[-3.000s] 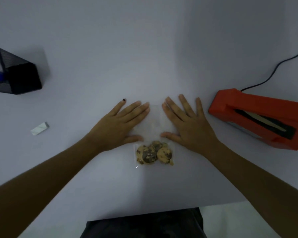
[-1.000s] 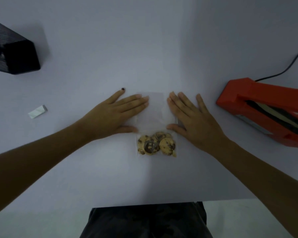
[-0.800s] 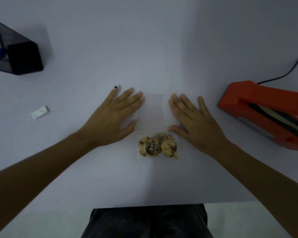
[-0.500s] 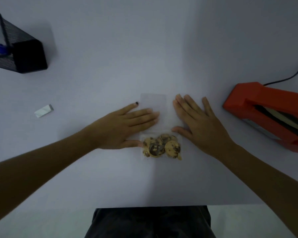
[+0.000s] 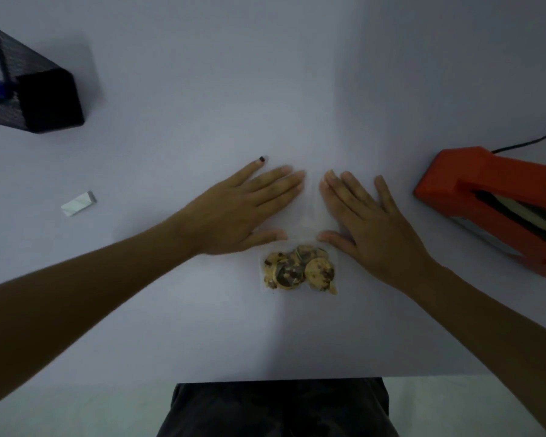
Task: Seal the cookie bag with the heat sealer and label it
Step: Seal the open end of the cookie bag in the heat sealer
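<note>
Change: since half a second ago the left hand [image 5: 234, 212] has slid away from the middle of the bag toward the bag's left edge; both hands now lie flat on either side of a narrow uncovered strip.
Left hand: fingers straight and together, palm down, pressing the left part of the cookie bag [image 5: 309, 216]; thumb extended just above the cookies [image 5: 299, 270].
Right hand: right hand [image 5: 368, 225] flat, fingers straight and slightly spread, pressing the right part of the bag; thumb tip near the cookies.
Cookie bag: clear, lying flat on the desk [image 5: 202, 89] at centre; cookies bunched at the end nearest the person, empty upper part under the hands. Whether the top is open cannot be told.
Heat sealer: red heat sealer [image 5: 492, 203] at the right edge of the desk, apart from the bag, black cord [image 5: 530, 141] leading away.
Label: small white label [image 5: 78, 203] lying to the left, well apart from the bag.
Other: black mesh holder [image 5: 29, 89] at far left.
</note>
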